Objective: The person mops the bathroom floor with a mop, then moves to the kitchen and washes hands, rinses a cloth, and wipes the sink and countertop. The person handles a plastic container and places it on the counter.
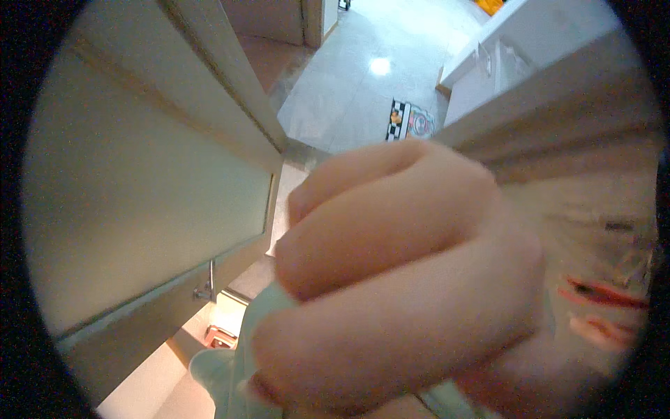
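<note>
My right hand (398,272) fills the middle of the view, very close to the camera and slightly blurred. Its fingers are curled into a fist, with the knuckles to the right and the bent finger joints to the left. Nothing shows in its grasp, though the palm side is hidden. Pale green clothing (230,377) shows below and behind the fist. To the left stands a door with a frosted glass panel (146,209) and a metal lever handle (207,285). My left hand is out of view.
Beyond the doorway lies a grey tiled floor (335,94) with a patterned mat (413,120). A white cabinet (473,81) stands at upper right. Along the right edge is a blurred red object (602,294), its kind unclear. A small pink object (221,337) is at lower left.
</note>
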A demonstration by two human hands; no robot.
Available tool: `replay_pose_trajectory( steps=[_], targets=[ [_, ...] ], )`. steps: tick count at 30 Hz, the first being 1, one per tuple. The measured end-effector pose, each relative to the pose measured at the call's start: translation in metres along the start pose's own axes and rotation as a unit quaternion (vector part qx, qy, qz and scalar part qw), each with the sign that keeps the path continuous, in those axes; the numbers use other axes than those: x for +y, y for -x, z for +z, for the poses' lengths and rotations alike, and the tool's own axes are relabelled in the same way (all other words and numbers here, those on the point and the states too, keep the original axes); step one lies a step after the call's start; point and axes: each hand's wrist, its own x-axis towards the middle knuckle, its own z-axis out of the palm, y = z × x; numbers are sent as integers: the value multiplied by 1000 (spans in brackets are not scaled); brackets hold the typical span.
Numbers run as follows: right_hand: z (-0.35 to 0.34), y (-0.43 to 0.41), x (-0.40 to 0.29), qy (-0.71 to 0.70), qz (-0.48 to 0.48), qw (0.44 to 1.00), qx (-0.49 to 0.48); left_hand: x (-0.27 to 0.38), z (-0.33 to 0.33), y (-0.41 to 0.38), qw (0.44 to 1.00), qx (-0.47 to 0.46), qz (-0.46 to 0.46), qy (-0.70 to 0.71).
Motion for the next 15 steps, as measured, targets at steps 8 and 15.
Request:
replay_pose_trajectory(
  steps=[8,15],
  targets=[
    [-89,-5,191,-33,-47,998,-20,-7,72,-19,984,35,-103,-142],
    [-241,12,356,177,231,939,182,122,326,-95,965,-127,-120,-195]
  ],
)
